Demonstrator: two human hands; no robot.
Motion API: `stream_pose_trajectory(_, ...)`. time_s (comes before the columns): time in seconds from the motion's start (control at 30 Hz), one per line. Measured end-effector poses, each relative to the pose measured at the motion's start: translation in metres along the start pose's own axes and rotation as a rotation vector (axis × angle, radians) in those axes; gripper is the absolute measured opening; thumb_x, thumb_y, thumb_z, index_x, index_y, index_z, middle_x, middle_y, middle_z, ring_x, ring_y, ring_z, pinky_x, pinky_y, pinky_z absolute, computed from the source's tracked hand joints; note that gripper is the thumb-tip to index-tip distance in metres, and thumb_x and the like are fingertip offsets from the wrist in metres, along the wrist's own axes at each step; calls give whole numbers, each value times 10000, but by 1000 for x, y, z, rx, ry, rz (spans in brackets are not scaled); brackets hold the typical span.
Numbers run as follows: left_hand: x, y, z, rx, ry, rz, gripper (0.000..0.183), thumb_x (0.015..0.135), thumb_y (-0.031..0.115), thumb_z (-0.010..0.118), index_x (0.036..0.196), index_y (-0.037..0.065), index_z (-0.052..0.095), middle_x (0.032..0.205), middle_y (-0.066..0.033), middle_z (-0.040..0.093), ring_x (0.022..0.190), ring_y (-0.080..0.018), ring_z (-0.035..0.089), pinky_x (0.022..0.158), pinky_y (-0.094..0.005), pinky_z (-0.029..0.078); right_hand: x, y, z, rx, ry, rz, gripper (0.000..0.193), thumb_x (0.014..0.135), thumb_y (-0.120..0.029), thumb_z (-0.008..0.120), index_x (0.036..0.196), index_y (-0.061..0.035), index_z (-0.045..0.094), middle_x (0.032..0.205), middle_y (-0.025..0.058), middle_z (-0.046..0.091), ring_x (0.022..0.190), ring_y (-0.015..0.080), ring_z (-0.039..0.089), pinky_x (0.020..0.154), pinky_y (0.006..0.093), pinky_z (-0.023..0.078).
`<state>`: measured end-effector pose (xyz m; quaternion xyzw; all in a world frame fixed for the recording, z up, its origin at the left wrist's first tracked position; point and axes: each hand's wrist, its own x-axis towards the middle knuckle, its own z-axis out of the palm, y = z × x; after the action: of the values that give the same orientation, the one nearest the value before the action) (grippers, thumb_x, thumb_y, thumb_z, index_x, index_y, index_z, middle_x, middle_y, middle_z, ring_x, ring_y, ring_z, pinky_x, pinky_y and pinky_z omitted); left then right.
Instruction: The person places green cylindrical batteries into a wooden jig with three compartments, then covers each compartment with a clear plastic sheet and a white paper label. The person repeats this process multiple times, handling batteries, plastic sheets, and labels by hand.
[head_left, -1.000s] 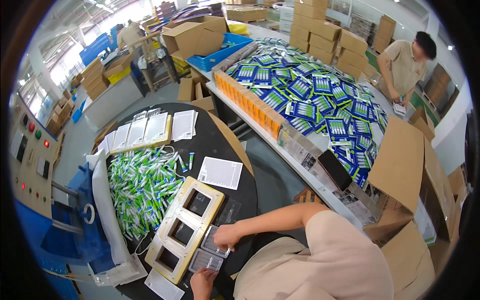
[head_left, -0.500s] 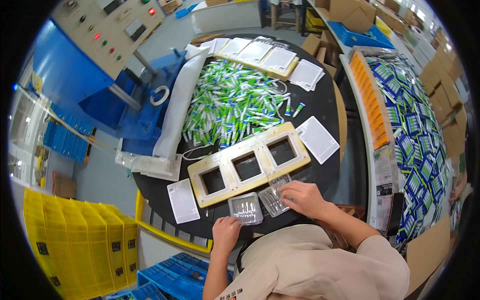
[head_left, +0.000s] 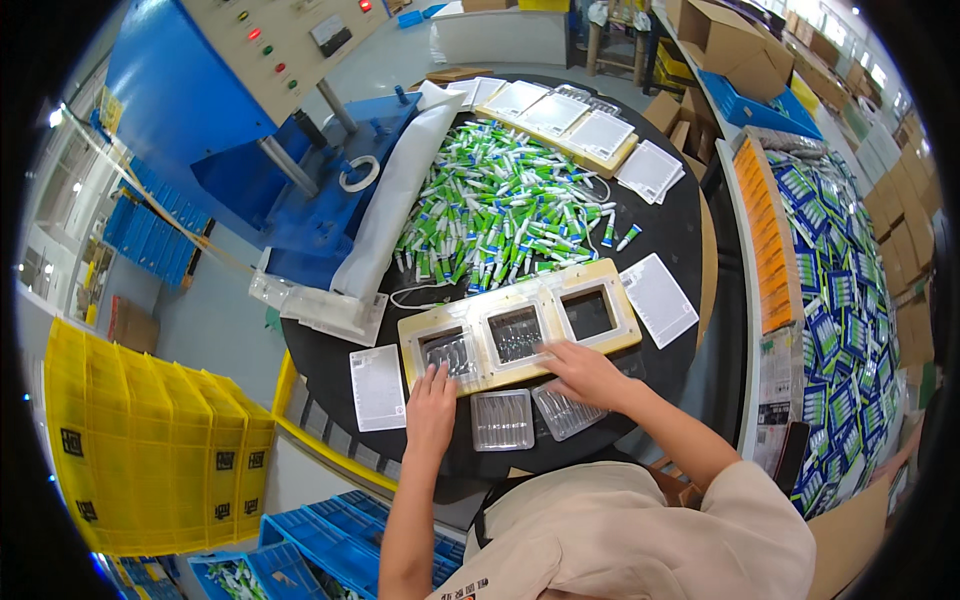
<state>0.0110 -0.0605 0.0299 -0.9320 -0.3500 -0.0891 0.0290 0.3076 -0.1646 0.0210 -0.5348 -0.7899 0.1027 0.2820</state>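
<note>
A cream, three-window frame fixture lies on the black round table in front of me. A clear ribbed plastic tray sits in its left window, and another clear tray is in the middle window. Through the right window the dark tabletop shows. My left hand rests with stretched fingers at the near edge of the left window. At the near right corner of the middle window, my right hand lies with its fingers extended. Two more clear trays, a left one and a right one, lie nearer to me.
Beyond the fixture is a heap of green-and-white tubes. White printed cards lie left and right. A second fixture bears cards at the back. A blue press stands left; yellow crates are lower left.
Both hands have moved forward to the fixture. Clear trays now sit in its left and middle windows, where dark tabletop showed before. The view has shifted slightly.
</note>
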Motion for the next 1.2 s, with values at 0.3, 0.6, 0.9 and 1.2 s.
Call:
stream_pose_trajectory(0.3, 4, -42, 9, 70, -87, 130, 114, 854, 99, 618, 926, 54, 694, 1112, -145, 722, 1189, -290, 651, 1146, -522, 389, -57, -13, 12, -45, -531, -34, 310, 752, -283, 823, 955, -99, 680, 938, 33, 632, 1020, 252, 605, 827, 407, 490)
stream_pose_trajectory(0.6, 19, -44, 13, 30, -204, 22, 93, 799, 194, 721, 772, 118, 769, 809, -56, 731, 820, -251, 704, 982, -428, 494, -44, 12, 9, 315, -687, 113, 165, 806, -209, 779, 911, -83, 767, 936, 72, 673, 976, 303, 664, 801, 433, 537)
stream_pose_trajectory(0.9, 55, -94, 23, -458, -526, -64, 169, 798, 285, 770, 849, 131, 816, 790, -61, 733, 781, -308, 689, 800, -414, 512, -47, 9, 6, 271, -669, 78, 168, 896, -197, 709, 999, -70, 750, 969, 86, 649, 992, 318, 636, 830, 422, 526)
stream_pose_trajectory(1.2, 36, -77, 29, -292, -211, 50, 140, 790, 247, 747, 770, 111, 775, 791, -59, 705, 848, -287, 680, 846, -427, 495, 4, -6, -2, 316, -417, 132, 201, 936, -241, 672, 992, -56, 728, 902, 154, 687, 889, 359, 668, 797, 461, 532)
